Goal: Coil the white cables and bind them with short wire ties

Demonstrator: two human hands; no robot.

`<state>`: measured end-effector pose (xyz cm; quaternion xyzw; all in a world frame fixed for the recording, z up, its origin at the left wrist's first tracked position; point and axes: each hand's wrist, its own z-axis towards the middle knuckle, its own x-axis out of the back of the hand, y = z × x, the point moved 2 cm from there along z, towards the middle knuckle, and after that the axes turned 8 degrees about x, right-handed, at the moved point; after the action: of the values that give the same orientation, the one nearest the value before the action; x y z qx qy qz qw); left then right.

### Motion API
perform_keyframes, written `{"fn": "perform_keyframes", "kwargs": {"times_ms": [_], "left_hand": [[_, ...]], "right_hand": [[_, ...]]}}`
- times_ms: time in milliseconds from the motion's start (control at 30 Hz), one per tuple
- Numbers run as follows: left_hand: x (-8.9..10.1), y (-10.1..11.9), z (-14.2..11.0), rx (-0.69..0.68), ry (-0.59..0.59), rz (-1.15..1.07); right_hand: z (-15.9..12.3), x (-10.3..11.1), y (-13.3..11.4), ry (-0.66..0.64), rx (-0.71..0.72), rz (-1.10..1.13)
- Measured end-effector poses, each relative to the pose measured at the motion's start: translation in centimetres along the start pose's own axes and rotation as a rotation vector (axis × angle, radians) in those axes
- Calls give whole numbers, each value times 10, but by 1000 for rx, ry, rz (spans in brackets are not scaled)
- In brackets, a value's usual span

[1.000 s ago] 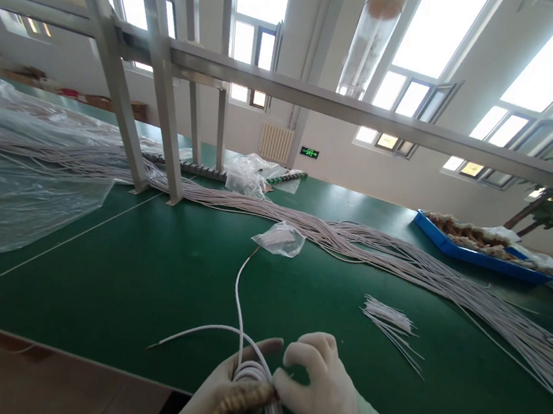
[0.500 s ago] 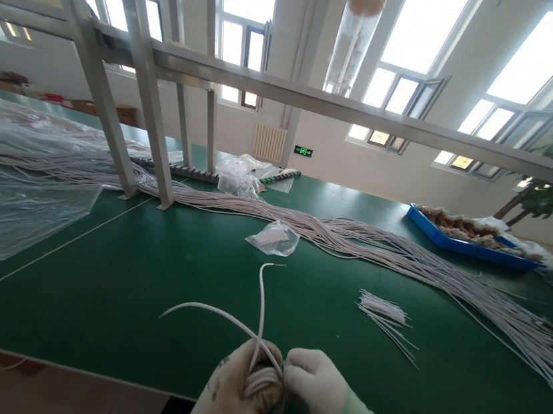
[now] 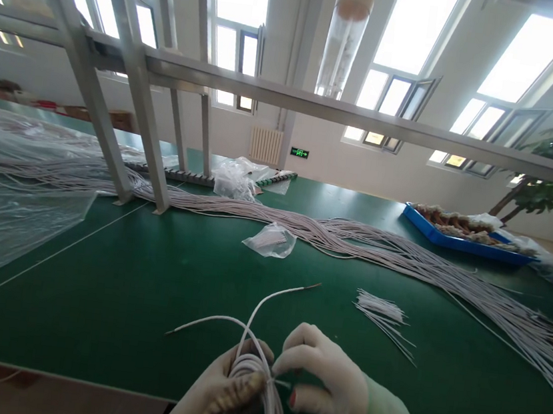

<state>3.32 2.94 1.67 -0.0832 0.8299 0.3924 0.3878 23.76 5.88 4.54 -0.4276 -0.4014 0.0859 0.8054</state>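
Note:
A coil of white cable (image 3: 271, 411) is gripped by my gloved left hand (image 3: 229, 386), its thumb pressed over the loops. Two loose cable ends rise from the coil, one bending right with a bare copper tip (image 3: 314, 285), the other reaching left. A thin white tie (image 3: 281, 383) runs round the coil, its short tail pointing right. My gloved right hand (image 3: 330, 381) is just right of the coil, index finger and thumb apart around the tail; the thumb's tip shows through the glove. The lower part of the coil dips past the table's front edge.
Thin white ties (image 3: 382, 307) lie on the green table (image 3: 108, 300) at the right. A long bundle of cables (image 3: 305, 220) crosses behind, with a small plastic bag (image 3: 271, 240) before it. A blue tray (image 3: 454, 241) stands at the back right; a metal frame (image 3: 143, 97) rises at the left.
The coil has turned more into view and its loose ends have swung, the copper-tipped one to the right. My right hand has opened from a closed pinch beside the coil.

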Motion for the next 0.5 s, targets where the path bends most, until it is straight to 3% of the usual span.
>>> {"fn": "perform_keyframes", "kwargs": {"times_ms": [100,233,367,433,500], "left_hand": [[0,-2,0,9,-62,-23],[9,-7,6,29,-136,-29],[5,-4,4,19,-102,77],[1,-2,3,-39,-6,186],[-1,-2,4,-102,133,375]], "right_hand": [[4,-1,0,-34,16,-22],[8,-3,-1,-50,120,-222],[11,-8,-15,-178,131,-377],[13,-14,-18,-129,19,-356],[13,-22,-11,17,-273,-182]]}}
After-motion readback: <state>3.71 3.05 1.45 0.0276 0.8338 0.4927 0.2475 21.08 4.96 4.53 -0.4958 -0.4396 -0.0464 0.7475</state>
